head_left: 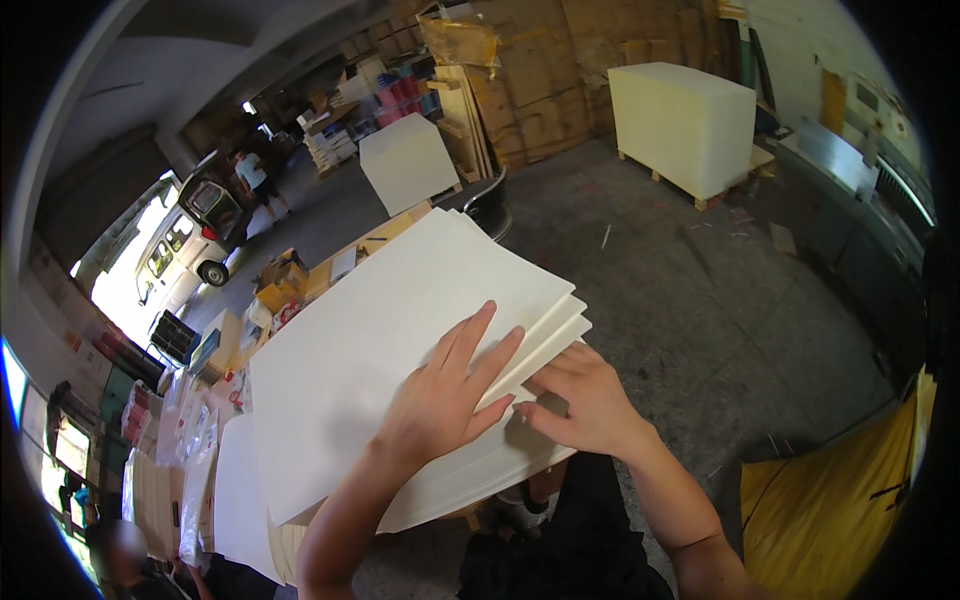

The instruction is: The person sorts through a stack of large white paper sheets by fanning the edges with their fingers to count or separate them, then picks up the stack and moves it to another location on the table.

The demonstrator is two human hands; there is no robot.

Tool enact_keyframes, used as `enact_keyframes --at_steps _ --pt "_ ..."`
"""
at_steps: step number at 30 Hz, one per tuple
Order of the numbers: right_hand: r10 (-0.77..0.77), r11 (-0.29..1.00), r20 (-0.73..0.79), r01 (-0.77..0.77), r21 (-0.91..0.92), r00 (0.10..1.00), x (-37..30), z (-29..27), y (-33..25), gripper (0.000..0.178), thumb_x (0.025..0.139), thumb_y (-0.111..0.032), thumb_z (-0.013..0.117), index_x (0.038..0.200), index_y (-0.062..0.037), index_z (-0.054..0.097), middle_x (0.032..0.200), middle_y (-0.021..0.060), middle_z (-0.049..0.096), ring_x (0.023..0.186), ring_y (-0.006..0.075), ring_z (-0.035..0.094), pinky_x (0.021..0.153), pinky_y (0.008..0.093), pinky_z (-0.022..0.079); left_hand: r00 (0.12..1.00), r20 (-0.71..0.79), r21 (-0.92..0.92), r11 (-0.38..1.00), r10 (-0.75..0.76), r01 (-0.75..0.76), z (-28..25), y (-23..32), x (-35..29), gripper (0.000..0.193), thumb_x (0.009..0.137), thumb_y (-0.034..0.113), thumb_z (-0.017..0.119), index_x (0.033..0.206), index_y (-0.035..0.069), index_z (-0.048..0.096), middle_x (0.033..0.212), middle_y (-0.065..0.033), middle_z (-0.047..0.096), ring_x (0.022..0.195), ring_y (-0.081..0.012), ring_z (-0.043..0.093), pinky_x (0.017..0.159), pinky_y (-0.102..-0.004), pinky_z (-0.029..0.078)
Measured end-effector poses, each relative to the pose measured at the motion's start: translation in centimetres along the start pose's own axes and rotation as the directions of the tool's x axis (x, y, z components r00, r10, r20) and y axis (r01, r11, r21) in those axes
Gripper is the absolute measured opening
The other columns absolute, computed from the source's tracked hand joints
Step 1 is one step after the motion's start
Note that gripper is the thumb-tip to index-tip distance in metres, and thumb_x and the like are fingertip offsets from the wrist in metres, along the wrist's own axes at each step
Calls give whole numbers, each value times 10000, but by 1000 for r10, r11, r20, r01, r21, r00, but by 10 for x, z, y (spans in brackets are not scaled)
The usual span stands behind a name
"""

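Observation:
A big stack of white sheets lies in front of me, its right-hand corner lifted and fanned into several layers. My left hand rests flat on the top sheet with spread fingers, its thumb reaching past the lifted edge. At that edge my right hand has its fingers curled against the raised layers. Its fingertips are partly hidden among the sheets, and its thumb points toward my left thumb. Below the raised layers, more white sheets show near my body.
Beyond the stack are a cardboard box and workbench clutter. Two white pallet stacks, one left and one right, stand farther off. A yellow cover is at lower right. One person stands near a van; another is at lower left.

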State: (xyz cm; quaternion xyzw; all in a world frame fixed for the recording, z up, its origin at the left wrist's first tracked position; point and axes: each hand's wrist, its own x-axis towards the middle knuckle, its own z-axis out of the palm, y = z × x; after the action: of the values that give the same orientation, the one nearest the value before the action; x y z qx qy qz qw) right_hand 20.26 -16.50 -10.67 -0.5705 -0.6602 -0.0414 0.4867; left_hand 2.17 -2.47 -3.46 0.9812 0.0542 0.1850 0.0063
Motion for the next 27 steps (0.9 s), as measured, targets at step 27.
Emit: enact_keyframes --at_steps 27 --pt "672 352 166 -508 786 722 43 -18 20 416 1023 -274 718 693 -134 508 608 -46 526 543 83 571 494 256 376 982 98 -360 914 -162 186 -17 -17 4 464 904 337 854 1341 218 750 1611 -205 498 1229 -362 709 1055 -453 570"
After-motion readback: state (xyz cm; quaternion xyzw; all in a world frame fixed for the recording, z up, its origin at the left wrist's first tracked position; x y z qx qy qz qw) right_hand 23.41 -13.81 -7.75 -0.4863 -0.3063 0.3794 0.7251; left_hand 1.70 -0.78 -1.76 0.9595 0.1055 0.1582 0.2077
